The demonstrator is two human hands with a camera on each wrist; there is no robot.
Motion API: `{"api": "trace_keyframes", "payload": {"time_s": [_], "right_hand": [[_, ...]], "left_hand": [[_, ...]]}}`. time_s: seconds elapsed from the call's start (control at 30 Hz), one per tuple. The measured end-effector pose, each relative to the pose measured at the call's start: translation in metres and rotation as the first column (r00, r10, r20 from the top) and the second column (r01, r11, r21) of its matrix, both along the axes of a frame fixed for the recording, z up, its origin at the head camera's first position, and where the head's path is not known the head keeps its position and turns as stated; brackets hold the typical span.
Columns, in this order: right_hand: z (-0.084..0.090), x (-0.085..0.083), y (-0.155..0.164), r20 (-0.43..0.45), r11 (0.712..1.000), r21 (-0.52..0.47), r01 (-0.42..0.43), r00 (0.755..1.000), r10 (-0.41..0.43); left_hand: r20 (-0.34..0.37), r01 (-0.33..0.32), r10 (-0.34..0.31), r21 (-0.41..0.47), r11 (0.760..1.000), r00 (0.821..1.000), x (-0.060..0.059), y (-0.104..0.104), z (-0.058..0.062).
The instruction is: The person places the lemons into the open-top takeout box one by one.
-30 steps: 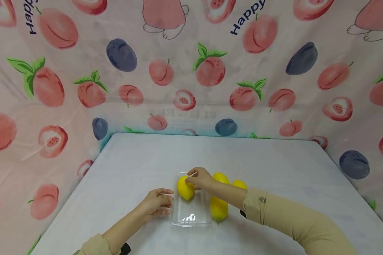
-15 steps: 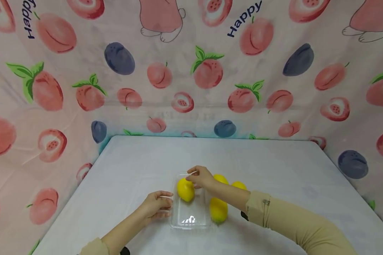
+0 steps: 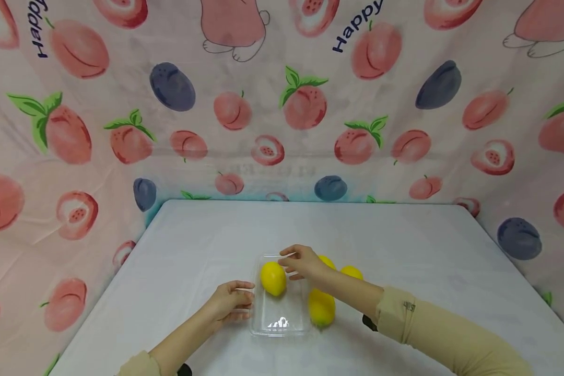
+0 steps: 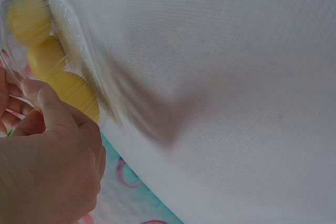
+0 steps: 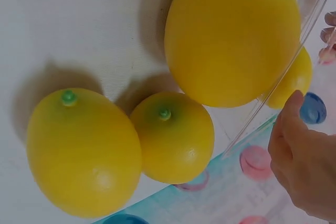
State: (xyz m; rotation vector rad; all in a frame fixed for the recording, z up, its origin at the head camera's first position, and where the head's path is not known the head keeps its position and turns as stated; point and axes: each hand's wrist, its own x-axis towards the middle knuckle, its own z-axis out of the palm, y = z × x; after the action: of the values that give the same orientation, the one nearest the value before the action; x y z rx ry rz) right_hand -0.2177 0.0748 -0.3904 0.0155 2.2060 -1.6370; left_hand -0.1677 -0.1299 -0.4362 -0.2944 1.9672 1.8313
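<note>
Clear box: a see-through tray (image 3: 282, 332) sits flat on the white desk (image 3: 207, 230), at the lower centre of the head view.
Lemon inside: the boxed lemon (image 3: 273, 278) lies in the upper left part of that tray, the rest of its floor bare.
Left hand: the left hand (image 3: 230, 302) rests at the tray's left wall, fingers slightly apart and touching it, steadying rather than gripping, I'd say.
Right hand: the right hand (image 3: 303, 262) hangs over the tray's upper right, fingers loosely bent and spread, holding nothing; whether a fingertip brushes the boxed lemon I cannot tell.
Lemons outside: just right of the tray are the lower lemon (image 3: 321, 308), the upper lemon (image 3: 327, 262), half behind the wrist, and the right-hand lemon (image 3: 352, 272).
Lemon feel: smooth and shiny, with a neat green nub at the end, so probably light, firm imitation fruit, not easily bruised; rounded enough to roll and a little slippery.
Lemon hold: best round the widest part, thumb opposite two or three fingers, clear of the tapered ends.
Tray feel: thin plastic, likely featherlight, bendy and quick to slide; a flat touch low on the wall or a light pinch on the rim suits it.
</note>
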Motion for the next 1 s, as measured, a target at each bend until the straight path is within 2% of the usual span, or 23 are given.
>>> {"api": "trace_keyframes", "payload": {"time_s": [0.23,0.63,1.0], "right_hand": [[0.001,0.003,0.011,0.012,1.0,-0.018,-0.015,1.0,0.016],[0.006,0.019,0.033,0.016,0.994,-0.078,-0.071,0.997,0.072],[0.015,0.035,0.059,-0.028,0.982,-0.134,-0.131,0.991,0.128]], "left_hand": [[-0.01,0.022,-0.021,0.015,1.0,1.0,0.0,0.0,0.001],[-0.01,0.023,-0.023,0.021,1.0,1.0,0.002,-0.003,0.003],[-0.009,0.034,-0.034,0.04,0.999,0.999,0.002,-0.003,0.002]]}}
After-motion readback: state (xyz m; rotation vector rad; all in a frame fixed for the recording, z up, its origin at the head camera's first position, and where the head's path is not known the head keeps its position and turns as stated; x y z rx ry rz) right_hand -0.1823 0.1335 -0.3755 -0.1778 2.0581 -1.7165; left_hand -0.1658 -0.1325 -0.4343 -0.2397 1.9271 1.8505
